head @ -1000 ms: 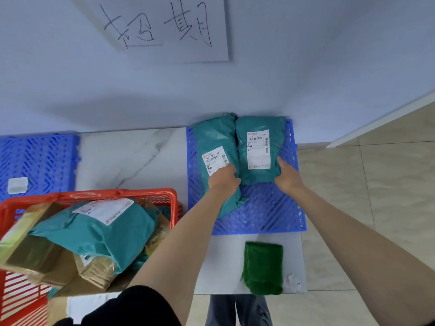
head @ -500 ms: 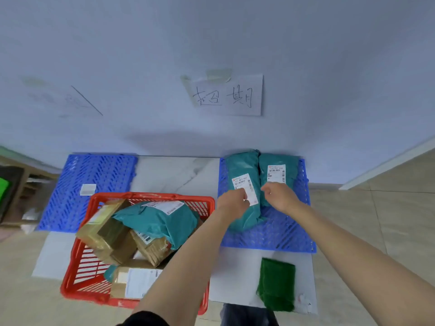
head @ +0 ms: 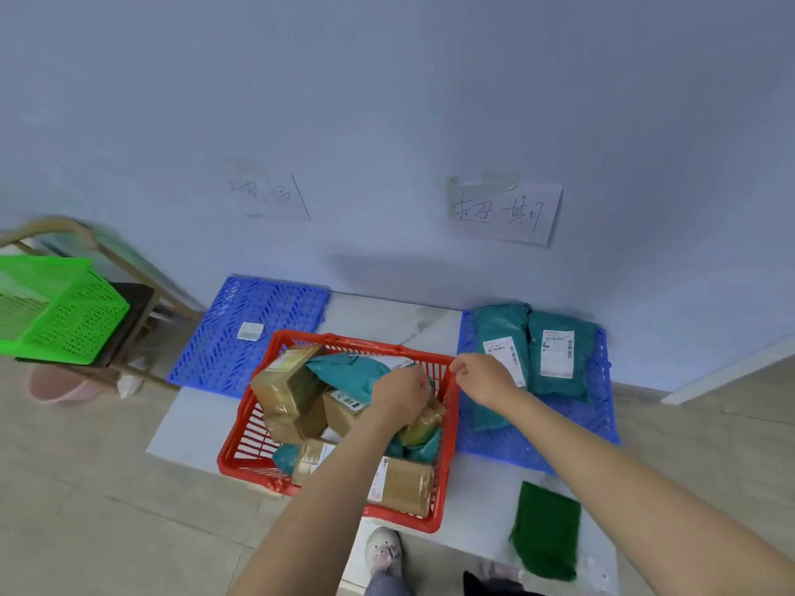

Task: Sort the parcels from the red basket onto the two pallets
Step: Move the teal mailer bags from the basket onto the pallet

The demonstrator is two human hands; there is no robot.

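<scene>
Left hand (head: pixel 400 391) reaching into red basket (head: pixel 447 462), grip curling onto teal parcel (head: pixel 352 372), right hand (head: pixel 484 376) hovering loosely curled, holding nothing, wall sign (head: pixel 505 212) reading 超期, parcel labels too small for reading.

A tiled floor (head: pixel 86 488) carries a pale marble-patterned sheet (head: pixel 193 432), on which a red basket (head: pixel 241 449) sits beneath the left hand (head: pixel 398 395), flanked by two blue pallets (head: pixel 258 320) (head: pixel 598 419), a green pouch (head: pixel 546 531) nearer.

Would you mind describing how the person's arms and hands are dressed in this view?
Both forearms are bare, with no sleeves showing. The left hand and right hand wear no gloves, and no watch, ring or bracelet shows on them.
</scene>
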